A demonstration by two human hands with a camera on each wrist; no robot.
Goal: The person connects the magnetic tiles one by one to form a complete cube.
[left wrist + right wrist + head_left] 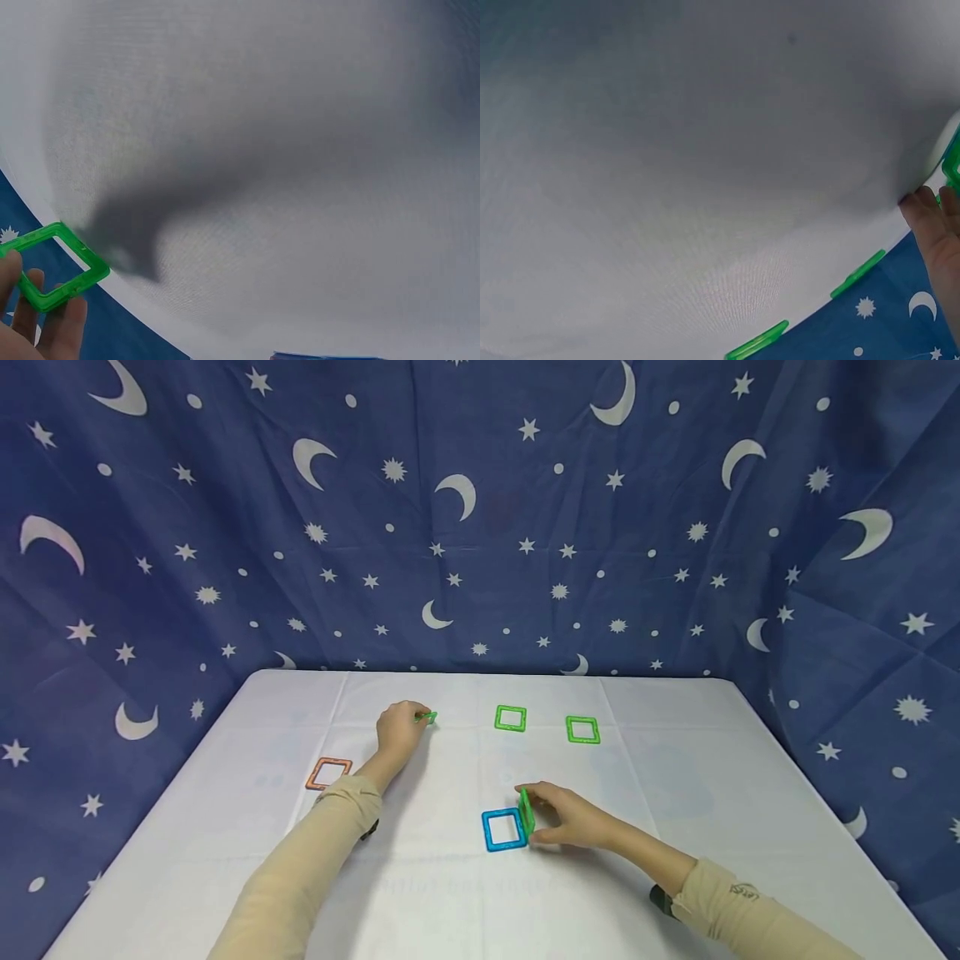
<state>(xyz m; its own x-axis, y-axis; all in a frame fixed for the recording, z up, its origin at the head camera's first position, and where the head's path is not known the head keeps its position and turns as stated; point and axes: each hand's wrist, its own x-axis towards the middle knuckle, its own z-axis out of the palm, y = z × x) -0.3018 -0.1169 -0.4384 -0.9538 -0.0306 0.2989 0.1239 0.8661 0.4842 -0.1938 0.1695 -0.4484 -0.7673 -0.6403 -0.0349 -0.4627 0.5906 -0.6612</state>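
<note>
At the back left of the table, my left hand [400, 727] pinches a green square frame tile [82, 274], its open centre plain in the left wrist view. Nearer the front, my right hand [572, 817] holds a second green square tile [527, 812] on edge between fingers and thumb. That tile stands upright along the right side of a blue square tile [504, 830], which lies flat on the table. In the right wrist view only part of the right hand [937, 232] and a corner of its green tile [952, 163] show.
Two green square tiles [511, 718] [582, 730] lie flat toward the back of the white-covered table [675, 760]. An orange square tile [318, 773] lies at the left, partly behind the left sleeve [300, 868]. A blue curtain [495, 518] with moons and stars hangs behind.
</note>
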